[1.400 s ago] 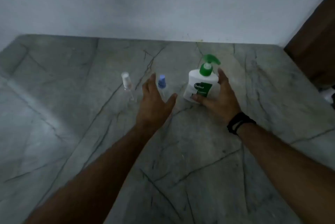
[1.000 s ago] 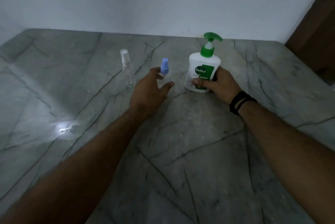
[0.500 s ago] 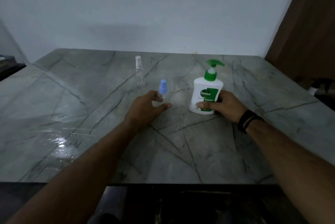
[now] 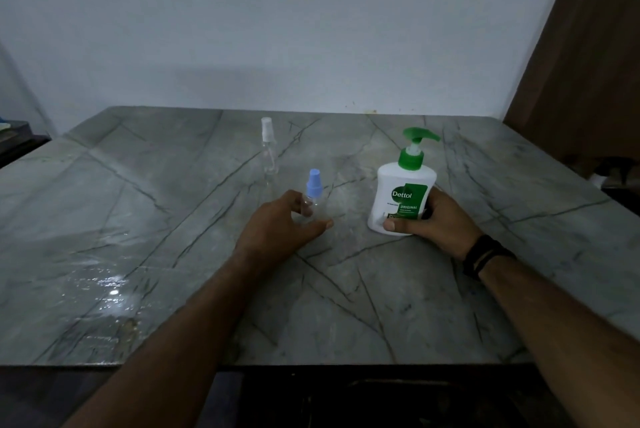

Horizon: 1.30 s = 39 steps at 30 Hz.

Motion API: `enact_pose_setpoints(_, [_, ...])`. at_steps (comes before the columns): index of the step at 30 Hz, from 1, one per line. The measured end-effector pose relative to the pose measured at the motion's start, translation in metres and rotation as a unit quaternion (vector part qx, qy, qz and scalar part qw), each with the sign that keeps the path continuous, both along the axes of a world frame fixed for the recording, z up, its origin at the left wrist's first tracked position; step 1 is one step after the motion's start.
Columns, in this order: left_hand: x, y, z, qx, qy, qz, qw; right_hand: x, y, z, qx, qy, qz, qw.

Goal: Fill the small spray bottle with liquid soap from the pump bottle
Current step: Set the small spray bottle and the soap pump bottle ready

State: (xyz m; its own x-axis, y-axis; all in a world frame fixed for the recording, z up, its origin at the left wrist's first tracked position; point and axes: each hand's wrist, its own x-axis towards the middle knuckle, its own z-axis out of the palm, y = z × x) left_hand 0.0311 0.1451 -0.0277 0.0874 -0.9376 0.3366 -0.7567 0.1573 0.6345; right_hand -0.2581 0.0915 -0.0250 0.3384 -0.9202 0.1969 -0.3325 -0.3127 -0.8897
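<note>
Nearest the camera, two bare forearms reach across a grey marble table (image 4: 346, 306), with a wet glare patch (image 4: 110, 292) at the near left. The left hand (image 4: 277, 230) curls around the lower body of the small spray bottle (image 4: 313, 199), thumb in front and fingers behind; the clear body is hard to make out, but the grasp looks loose rather than firm. Its blue cap (image 4: 314, 183) is still on, so filling has not begun. Just to the right, the right hand (image 4: 436, 220), a black band (image 4: 485, 254) at the wrist, grips the base of the white pump bottle (image 4: 403, 195), which stands upright with its green pump head (image 4: 419, 137) pointing right. Farther back, well apart, stands a second clear sprayer (image 4: 268, 147) with a white top, and beyond it a plain wall (image 4: 311, 29). Risks, as judged: the light, narrow spray bottle could tip under a loose hold; its small neck could let soap run onto the marble; soapy or wet fingers could slip on the cap.
</note>
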Motion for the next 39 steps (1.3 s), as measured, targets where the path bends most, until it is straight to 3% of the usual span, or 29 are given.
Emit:
enact_pose_setpoints(4, [-0.003, 0.001, 0.002, 0.019, -0.013, -0.013, 1.000, 0.000, 0.000, 0.000, -0.012, -0.009, -0.006, 1.000])
enact_pose_setpoints(8, [0.001, 0.009, 0.006, -0.039, 0.062, -0.010, 0.997, -0.001, 0.001, -0.003, -0.023, -0.014, -0.012, 1.000])
enact_pose_setpoints(11, [0.014, 0.000, 0.009, -0.066, 0.121, 0.069, 0.988, -0.001, -0.001, -0.005, -0.021, -0.014, -0.017, 1.000])
enact_pose_setpoints(14, [0.031, -0.023, 0.009, -0.055, 0.090, 0.120, 0.987, -0.002, -0.002, -0.008, -0.034, -0.019, -0.017, 0.999])
enact_pose_setpoints(21, [0.052, -0.080, 0.000, -0.046, 0.041, 0.119, 0.991, -0.007, -0.009, -0.012, -0.060, -0.034, -0.001, 0.998])
enact_pose_setpoints(27, [0.064, -0.118, 0.000, 0.000, 0.049, 0.139, 0.989, -0.006, -0.010, -0.015, -0.070, -0.046, 0.002, 0.996])
enact_pose_setpoints(39, [0.066, -0.115, 0.003, -0.010, 0.031, 0.128, 0.991, -0.007, -0.010, -0.015, -0.083, -0.109, -0.002, 0.991])
